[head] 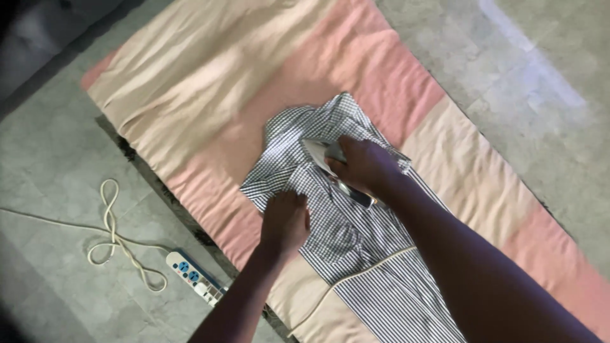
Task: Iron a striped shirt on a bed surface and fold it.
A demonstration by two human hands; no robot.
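Note:
A black-and-white checked shirt [330, 241] lies spread on a pink and cream blanket [210, 82] on the floor. My right hand [363, 165] grips the handle of a white clothes iron [318, 154], whose pointed tip rests on the shirt near its collar. My left hand [284, 219] presses flat on the shirt fabric just in front of the iron, fingers together. The iron's pale cord [356, 274] runs across the lower part of the shirt toward the blanket's edge.
A white power strip with blue sockets [194, 278] lies on the grey tiled floor at the lower left, its cream cable [117, 244] looped beside it. More bare floor [527, 82] shows at the upper right of the blanket.

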